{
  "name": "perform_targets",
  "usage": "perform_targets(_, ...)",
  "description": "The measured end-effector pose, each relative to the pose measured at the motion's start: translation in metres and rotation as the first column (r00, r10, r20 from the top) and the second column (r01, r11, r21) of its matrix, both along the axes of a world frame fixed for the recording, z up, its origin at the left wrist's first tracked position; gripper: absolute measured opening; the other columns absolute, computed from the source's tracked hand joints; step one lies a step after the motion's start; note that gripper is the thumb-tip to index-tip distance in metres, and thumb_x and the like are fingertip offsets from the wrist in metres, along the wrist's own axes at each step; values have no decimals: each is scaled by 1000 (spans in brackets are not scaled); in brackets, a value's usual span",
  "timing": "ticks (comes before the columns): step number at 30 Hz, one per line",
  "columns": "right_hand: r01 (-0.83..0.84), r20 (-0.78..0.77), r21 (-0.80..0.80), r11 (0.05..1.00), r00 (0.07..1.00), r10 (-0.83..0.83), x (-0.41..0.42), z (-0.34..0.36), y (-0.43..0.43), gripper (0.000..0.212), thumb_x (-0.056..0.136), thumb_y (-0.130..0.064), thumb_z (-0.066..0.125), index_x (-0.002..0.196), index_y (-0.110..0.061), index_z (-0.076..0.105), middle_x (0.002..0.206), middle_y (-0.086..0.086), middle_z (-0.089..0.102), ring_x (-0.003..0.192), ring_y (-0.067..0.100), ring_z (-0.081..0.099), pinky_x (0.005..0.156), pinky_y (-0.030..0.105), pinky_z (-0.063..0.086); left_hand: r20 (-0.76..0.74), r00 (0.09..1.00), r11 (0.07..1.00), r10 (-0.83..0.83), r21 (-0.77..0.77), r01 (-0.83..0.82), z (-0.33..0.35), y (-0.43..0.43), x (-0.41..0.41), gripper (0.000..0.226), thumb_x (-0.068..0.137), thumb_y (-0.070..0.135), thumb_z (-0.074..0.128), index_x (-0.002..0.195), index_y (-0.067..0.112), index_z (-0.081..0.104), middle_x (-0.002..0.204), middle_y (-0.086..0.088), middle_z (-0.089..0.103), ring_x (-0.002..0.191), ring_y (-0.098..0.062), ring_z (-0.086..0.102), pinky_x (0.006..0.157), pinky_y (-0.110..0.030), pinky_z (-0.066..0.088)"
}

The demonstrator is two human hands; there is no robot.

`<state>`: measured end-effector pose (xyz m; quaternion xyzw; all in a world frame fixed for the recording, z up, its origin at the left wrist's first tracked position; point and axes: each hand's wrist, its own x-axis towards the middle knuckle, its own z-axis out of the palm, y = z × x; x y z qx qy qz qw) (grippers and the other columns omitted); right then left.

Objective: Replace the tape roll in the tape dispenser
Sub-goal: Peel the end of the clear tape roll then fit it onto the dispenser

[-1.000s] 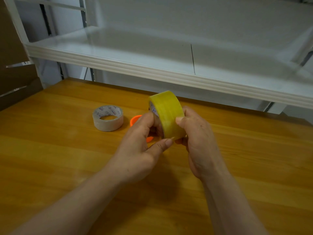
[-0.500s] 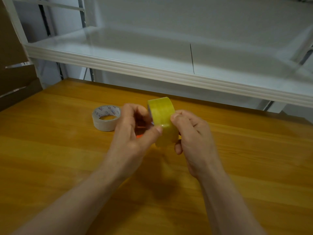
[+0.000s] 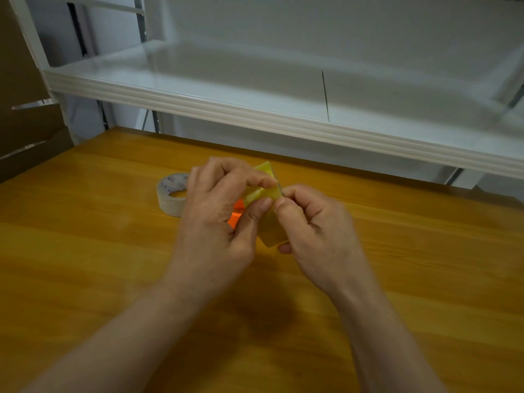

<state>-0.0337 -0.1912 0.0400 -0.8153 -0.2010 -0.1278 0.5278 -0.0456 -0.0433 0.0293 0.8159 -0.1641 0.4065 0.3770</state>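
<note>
Left hand and right hand: bare, thumbnails cut short. Left forearm and right forearm: bare to frame edge.

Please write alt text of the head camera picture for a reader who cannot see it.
A left hand and a right hand pinch a yellow tape roll between them over a wooden table. An orange object shows partly between the hands, a pale tape roll lies flat behind the left hand, and a white shelf runs behind.

Yellow tape roll largely covered, orange piece mostly hidden, unidentifiable
</note>
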Motion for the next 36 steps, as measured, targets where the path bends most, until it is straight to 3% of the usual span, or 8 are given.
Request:
perform_targets(4, 4, 14, 18, 1000, 1000, -4, -3, 2, 1, 26, 93, -34, 51, 84, -15, 68, 75, 18, 67, 69, 41, 65, 49, 58, 51, 69, 997, 998, -28, -53, 31, 0, -2, -1, 13, 86, 16, 71, 99, 12, 72, 106, -3, 59, 103, -20, 52, 87, -35, 42)
perform_targets(8, 6, 31, 7, 1000, 1000, -6, -4, 4, 2, 27, 93, -34, 50, 84, -15, 68, 73, 15, 68, 67, 39, 65, 50, 57, 51, 127, 992, 999, -16, -31, 20, 1, -3, -1, 5, 85, 13, 71, 90, 11, 70, 111, 1, 60, 107, -13, 48, 89, -32, 37)
perform_targets(11, 15, 19, 13, 1000, 1000, -15, -3, 3, 3, 26, 92, -33, 50, 83, -15, 67, 72, 17, 67, 66, 40, 65, 50, 57, 51, 146, 989, 1000, -26, -1, 27, 1, -4, -2, 6, 87, 11, 70, 92, 12, 67, 110, 6, 66, 107, -12, 51, 89, -39, 39)
perform_targets(15, 32, 15, -6, 999, 999, -32, -2, 1, 3, 25, 91, -33, 51, 80, -17, 66, 70, 14, 67, 65, 38, 64, 50, 57, 51, 138, 990, 1000, 2, 0, -2, -1, -5, -3, 9, 86, 10, 71, 92, 14, 66, 107, 8, 68, 104, -24, 54, 82, -50, 40)
perform_targets(31, 85, 95, -67, 994, 992, -79, -2, 0, 3, 31, 84, -47, 46, 76, -26, 67, 59, -9, 60, 54, 17, 60, 45, 48, 51, 180, 984, 1000, 15, 6, -16, -5, -5, -1, 6, 83, 6, 73, 85, 10, 70, 92, 5, 71, 93, -29, 58, 73, -55, 41)
perform_targets(36, 87, 65, -63, 994, 994, -83, -1, 0, 3, 32, 85, -48, 46, 78, -25, 67, 62, -2, 64, 57, 23, 62, 47, 51, 52, 130, 991, 1000, 30, 1, -30, -6, -7, -2, 7, 83, 7, 71, 86, 12, 68, 95, 3, 68, 95, -29, 58, 81, -48, 38)
